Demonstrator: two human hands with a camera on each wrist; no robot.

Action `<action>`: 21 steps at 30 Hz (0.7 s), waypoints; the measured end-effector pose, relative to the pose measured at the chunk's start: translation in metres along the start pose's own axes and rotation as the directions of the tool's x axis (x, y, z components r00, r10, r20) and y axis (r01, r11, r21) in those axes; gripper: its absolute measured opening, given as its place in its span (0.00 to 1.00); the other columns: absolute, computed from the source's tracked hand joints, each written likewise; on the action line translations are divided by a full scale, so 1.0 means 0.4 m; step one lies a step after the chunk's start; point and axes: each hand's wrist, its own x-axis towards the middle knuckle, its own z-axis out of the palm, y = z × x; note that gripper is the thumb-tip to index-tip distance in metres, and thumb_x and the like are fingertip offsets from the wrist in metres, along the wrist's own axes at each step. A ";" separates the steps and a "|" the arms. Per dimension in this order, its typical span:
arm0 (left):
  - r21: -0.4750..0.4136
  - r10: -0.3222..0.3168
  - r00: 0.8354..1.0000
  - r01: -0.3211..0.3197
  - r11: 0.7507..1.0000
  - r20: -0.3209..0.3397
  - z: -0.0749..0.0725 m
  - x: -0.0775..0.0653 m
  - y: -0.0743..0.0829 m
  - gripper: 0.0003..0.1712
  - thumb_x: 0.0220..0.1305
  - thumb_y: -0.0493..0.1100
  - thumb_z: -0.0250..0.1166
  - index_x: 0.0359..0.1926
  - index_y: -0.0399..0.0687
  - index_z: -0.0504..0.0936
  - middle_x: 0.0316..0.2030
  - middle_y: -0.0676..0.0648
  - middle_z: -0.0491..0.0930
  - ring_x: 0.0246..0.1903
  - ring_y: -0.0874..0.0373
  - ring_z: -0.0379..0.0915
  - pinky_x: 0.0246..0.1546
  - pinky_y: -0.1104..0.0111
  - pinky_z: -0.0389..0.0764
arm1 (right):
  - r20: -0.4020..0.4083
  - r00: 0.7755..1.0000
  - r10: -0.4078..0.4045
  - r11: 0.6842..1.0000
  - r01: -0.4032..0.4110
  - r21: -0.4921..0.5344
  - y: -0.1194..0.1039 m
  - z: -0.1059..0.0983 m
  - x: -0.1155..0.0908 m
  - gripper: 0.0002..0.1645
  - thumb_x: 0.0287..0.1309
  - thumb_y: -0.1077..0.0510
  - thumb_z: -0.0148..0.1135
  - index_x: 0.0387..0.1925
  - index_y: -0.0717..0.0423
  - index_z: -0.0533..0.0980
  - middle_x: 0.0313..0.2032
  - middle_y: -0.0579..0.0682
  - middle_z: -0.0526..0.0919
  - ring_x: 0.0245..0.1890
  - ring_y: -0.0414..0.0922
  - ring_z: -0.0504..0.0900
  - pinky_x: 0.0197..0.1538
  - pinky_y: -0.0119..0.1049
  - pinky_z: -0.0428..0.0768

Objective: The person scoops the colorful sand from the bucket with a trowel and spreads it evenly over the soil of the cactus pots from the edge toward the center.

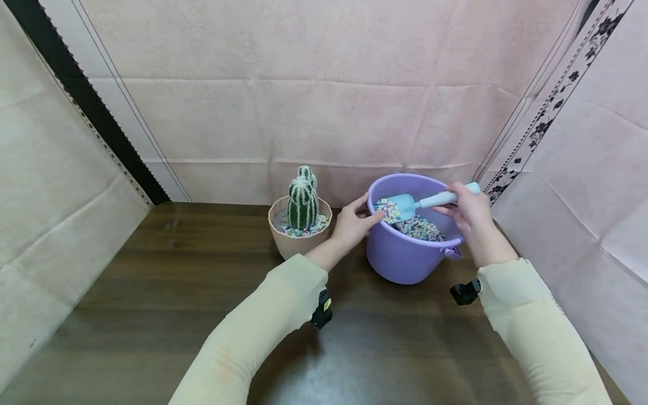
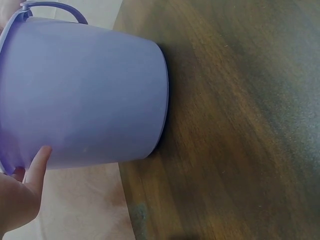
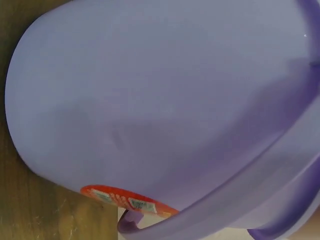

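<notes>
A purple bucket (image 1: 405, 264) stands on the wooden table, holding small multicoloured pebbles (image 1: 422, 229). My left hand (image 1: 354, 222) grips its left rim, and one finger lies along the outer wall in the left wrist view. My right hand (image 1: 471, 211) holds a light blue hand shovel (image 1: 437, 199) by its handle, over the bucket's right side. The shovel's blade tilts down inside the bucket, at a heap of pebbles by the left rim. In the right wrist view the bucket wall (image 3: 150, 90) fills most of the picture and hides the shovel.
Left of the bucket, a potted cactus (image 1: 302, 205) with white ribs stands in a beige pot (image 1: 296, 243) with coloured pebbles round its base. Cloth-covered walls (image 1: 304, 118) enclose the table (image 1: 167, 315) at the back and both sides. The bucket's carrying handle (image 3: 250, 180) hangs down.
</notes>
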 end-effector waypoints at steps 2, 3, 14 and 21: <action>-0.001 0.001 1.000 -0.001 1.000 0.003 0.000 0.002 0.000 0.38 0.57 0.49 0.67 0.68 0.57 0.64 0.57 0.48 0.75 0.51 0.54 0.74 0.33 0.70 0.82 | -0.002 1.000 0.008 1.000 -0.008 0.022 -0.003 -0.001 -0.001 0.05 0.58 0.69 0.50 0.35 0.62 0.63 0.20 0.53 0.79 0.21 0.46 0.85 0.30 0.40 0.84; -0.002 0.003 1.000 -0.003 1.000 0.004 0.000 0.002 0.000 0.38 0.57 0.49 0.67 0.68 0.57 0.64 0.57 0.48 0.75 0.51 0.54 0.74 0.34 0.70 0.82 | -0.004 1.000 0.013 0.999 -0.013 0.034 -0.005 -0.001 -0.002 0.05 0.58 0.69 0.50 0.35 0.62 0.64 0.20 0.54 0.79 0.21 0.47 0.85 0.30 0.40 0.84; 0.000 0.002 1.000 -0.002 1.000 0.026 -0.001 -0.003 0.009 0.39 0.59 0.48 0.66 0.69 0.56 0.61 0.59 0.48 0.74 0.53 0.53 0.73 0.35 0.68 0.83 | -0.017 0.999 0.030 0.987 -0.027 0.159 -0.028 -0.015 -0.016 0.04 0.56 0.70 0.52 0.31 0.62 0.67 0.22 0.55 0.78 0.22 0.49 0.85 0.31 0.42 0.84; -0.003 -0.009 1.000 0.009 1.000 0.026 -0.002 -0.006 0.005 0.40 0.59 0.49 0.66 0.70 0.55 0.60 0.60 0.48 0.73 0.54 0.54 0.73 0.38 0.66 0.83 | -0.045 0.997 0.062 0.972 -0.050 0.229 -0.041 -0.036 -0.015 0.11 0.55 0.71 0.55 0.35 0.59 0.63 0.29 0.55 0.72 0.25 0.50 0.84 0.31 0.45 0.84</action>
